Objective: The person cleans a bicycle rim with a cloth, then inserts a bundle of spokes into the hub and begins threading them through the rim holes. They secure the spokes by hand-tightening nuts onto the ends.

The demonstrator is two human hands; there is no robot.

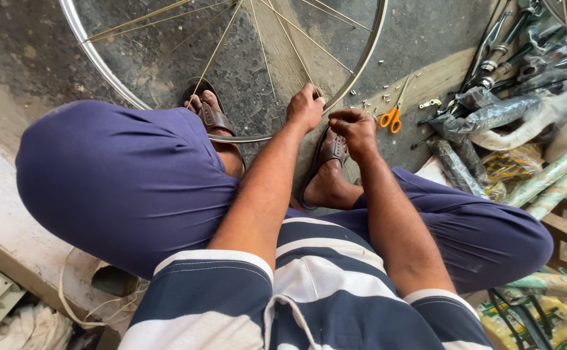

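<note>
My left hand [305, 107] is curled shut over the near arc of the wheel rim [354, 78], where a spoke [294, 48] meets it. My right hand [354, 129] sits just beside it, a little nearer me, fingers pinched closed on something too small to make out. The rim lies flat on the floor straight ahead of both hands, its spokes running away from me. Beyond my right hand, small nipples [377, 97] are scattered, then the orange-handled scissors [395, 110].

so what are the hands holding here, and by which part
The left hand grips the wheel rim at its near edge, beside a spoke. The right hand is closed just beside it; what it pinches cannot be told.
</note>
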